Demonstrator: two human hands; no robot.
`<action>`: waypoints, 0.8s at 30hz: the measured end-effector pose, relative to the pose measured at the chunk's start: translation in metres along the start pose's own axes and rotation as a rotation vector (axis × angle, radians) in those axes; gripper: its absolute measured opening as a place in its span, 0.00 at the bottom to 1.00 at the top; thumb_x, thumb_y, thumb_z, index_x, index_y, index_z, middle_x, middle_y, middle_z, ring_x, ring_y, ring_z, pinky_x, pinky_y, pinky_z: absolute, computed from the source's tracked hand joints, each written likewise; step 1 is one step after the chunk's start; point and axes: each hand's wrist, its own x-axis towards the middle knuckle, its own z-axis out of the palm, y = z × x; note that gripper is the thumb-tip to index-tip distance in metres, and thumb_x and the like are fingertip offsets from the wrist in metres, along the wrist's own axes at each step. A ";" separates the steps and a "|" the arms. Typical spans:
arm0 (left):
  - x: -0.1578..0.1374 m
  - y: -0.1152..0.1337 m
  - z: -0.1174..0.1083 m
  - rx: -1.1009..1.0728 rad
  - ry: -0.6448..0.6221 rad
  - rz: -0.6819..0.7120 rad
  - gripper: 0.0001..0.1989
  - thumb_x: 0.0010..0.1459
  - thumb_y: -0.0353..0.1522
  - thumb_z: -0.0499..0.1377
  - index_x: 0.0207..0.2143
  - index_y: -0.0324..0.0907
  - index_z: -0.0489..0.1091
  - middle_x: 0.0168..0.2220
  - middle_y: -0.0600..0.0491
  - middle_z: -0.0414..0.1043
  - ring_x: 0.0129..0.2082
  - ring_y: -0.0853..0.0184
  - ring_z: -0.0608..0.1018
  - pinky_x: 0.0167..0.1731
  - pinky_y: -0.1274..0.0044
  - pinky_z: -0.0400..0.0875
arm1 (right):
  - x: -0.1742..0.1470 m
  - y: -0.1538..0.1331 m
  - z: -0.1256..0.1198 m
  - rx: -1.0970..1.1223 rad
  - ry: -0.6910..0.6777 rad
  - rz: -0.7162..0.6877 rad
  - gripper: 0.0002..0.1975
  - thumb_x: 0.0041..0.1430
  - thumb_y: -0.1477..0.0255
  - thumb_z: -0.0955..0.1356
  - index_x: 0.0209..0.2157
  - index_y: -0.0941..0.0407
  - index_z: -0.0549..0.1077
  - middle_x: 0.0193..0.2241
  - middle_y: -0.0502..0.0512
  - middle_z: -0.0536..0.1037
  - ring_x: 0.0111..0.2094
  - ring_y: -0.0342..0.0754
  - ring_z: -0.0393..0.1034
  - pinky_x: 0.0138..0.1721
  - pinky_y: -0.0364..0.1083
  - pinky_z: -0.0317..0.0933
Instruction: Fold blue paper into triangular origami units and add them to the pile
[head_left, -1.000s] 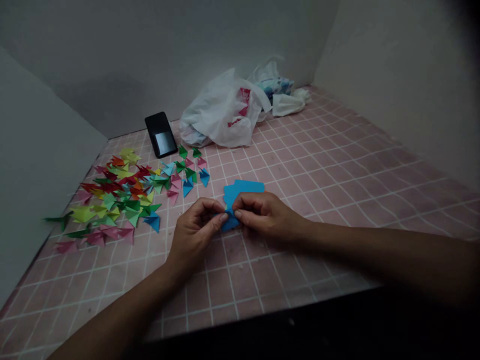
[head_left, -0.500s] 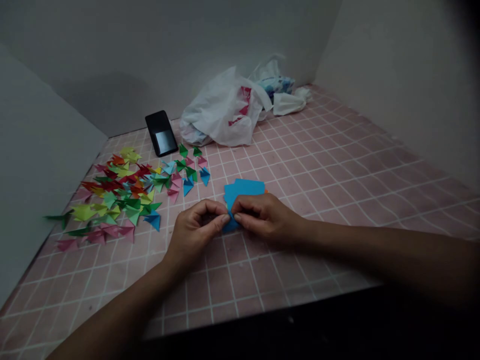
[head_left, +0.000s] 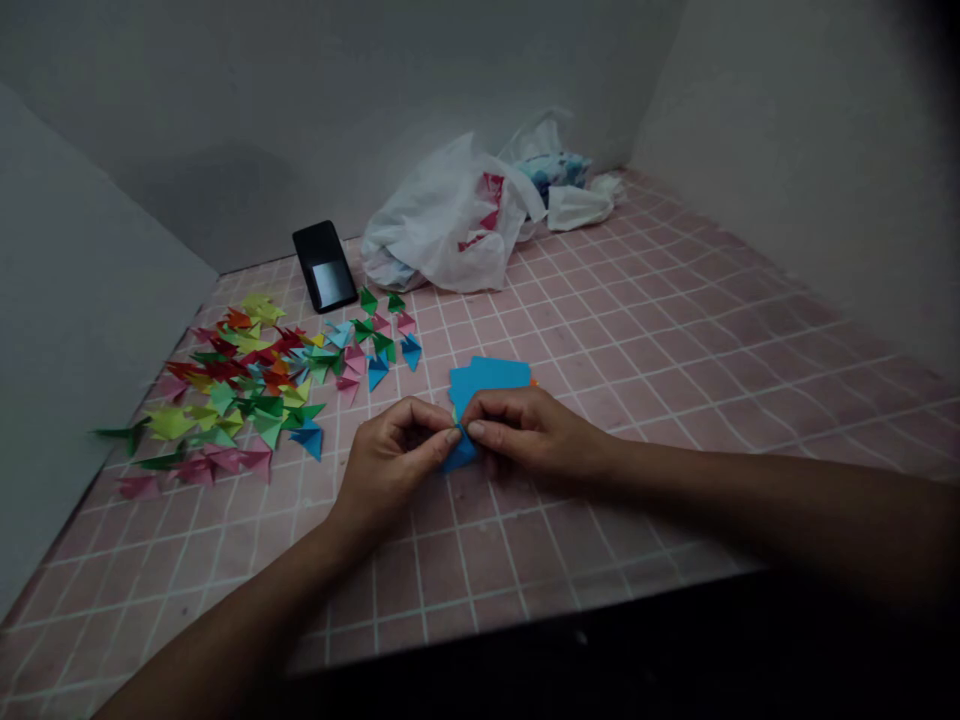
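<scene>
Held a small blue paper at the near part of the worktop, pinched from both sides. Gripped it on one side with the thumb and curled forefinger of the left hand, and on the other in a similar narrow pinch of the right hand, with fingertips almost meeting. Could not make out the folds behind those fingertips, nor tell how near to finished to call it; judged it partly folded, and not yet set down among the rest. Had, just beyond the right hand, some flat blue sheets, overlapping and apparently unfolded, hence to be reckoned as left over; could not count them. Noticed an orange speck at their right edge, too small to identify. Counted as done, judging by their look, the many folded paper shapes spread to the left in red, yellow, green, pink and blue, some overlapping in a loose heap, others lying singly nearer the sheets, with a few blue ones among them. Found farther back a dark phone, then a crumpled white plastic bag with red marks, and behind it a blue-patterned packet, all well apart from both hands.
</scene>
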 end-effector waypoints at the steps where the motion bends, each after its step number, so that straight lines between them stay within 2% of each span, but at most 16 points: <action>1: 0.000 -0.001 0.000 -0.003 0.006 -0.006 0.05 0.51 0.31 0.68 0.27 0.41 0.74 0.27 0.55 0.74 0.27 0.70 0.75 0.29 0.79 0.71 | 0.000 0.000 0.000 0.031 -0.005 0.015 0.10 0.65 0.67 0.64 0.32 0.57 0.69 0.21 0.46 0.69 0.22 0.41 0.64 0.24 0.41 0.58; 3: -0.001 -0.001 0.001 -0.016 0.018 -0.006 0.05 0.50 0.30 0.68 0.29 0.41 0.74 0.27 0.55 0.74 0.28 0.71 0.75 0.29 0.80 0.71 | 0.000 0.001 0.002 0.044 0.003 0.021 0.11 0.63 0.65 0.67 0.30 0.57 0.69 0.21 0.46 0.69 0.22 0.40 0.64 0.24 0.41 0.58; 7: -0.003 -0.001 0.004 -0.064 0.031 0.015 0.08 0.50 0.28 0.68 0.32 0.42 0.72 0.30 0.56 0.74 0.29 0.72 0.75 0.29 0.82 0.71 | 0.001 0.002 0.005 0.010 0.017 0.044 0.08 0.60 0.71 0.68 0.28 0.56 0.67 0.20 0.46 0.69 0.21 0.40 0.64 0.23 0.40 0.57; 14: -0.005 0.002 0.009 -0.118 0.103 0.017 0.09 0.49 0.27 0.68 0.30 0.42 0.70 0.29 0.56 0.73 0.29 0.72 0.75 0.30 0.82 0.70 | 0.001 0.000 0.007 0.127 -0.014 0.125 0.06 0.59 0.74 0.68 0.29 0.56 0.67 0.18 0.46 0.72 0.19 0.39 0.66 0.21 0.38 0.59; 18: -0.007 0.002 0.009 -0.098 0.119 0.050 0.08 0.50 0.27 0.68 0.31 0.42 0.71 0.30 0.56 0.72 0.29 0.72 0.74 0.30 0.82 0.70 | -0.002 -0.001 0.009 0.164 -0.017 0.169 0.10 0.61 0.70 0.68 0.27 0.56 0.66 0.18 0.45 0.71 0.18 0.38 0.65 0.20 0.38 0.58; 21: -0.009 0.000 0.008 -0.081 0.123 0.084 0.08 0.52 0.27 0.68 0.31 0.42 0.71 0.30 0.57 0.72 0.30 0.72 0.75 0.31 0.82 0.71 | -0.004 -0.002 0.010 0.113 -0.026 0.133 0.13 0.61 0.67 0.68 0.24 0.55 0.64 0.18 0.45 0.69 0.18 0.38 0.63 0.19 0.38 0.56; 24: -0.007 -0.003 0.007 -0.098 0.139 0.114 0.08 0.52 0.28 0.68 0.31 0.42 0.70 0.29 0.57 0.71 0.29 0.73 0.74 0.30 0.82 0.70 | -0.005 0.000 0.010 0.023 0.035 0.012 0.14 0.62 0.68 0.67 0.24 0.56 0.64 0.19 0.46 0.68 0.20 0.39 0.62 0.21 0.39 0.55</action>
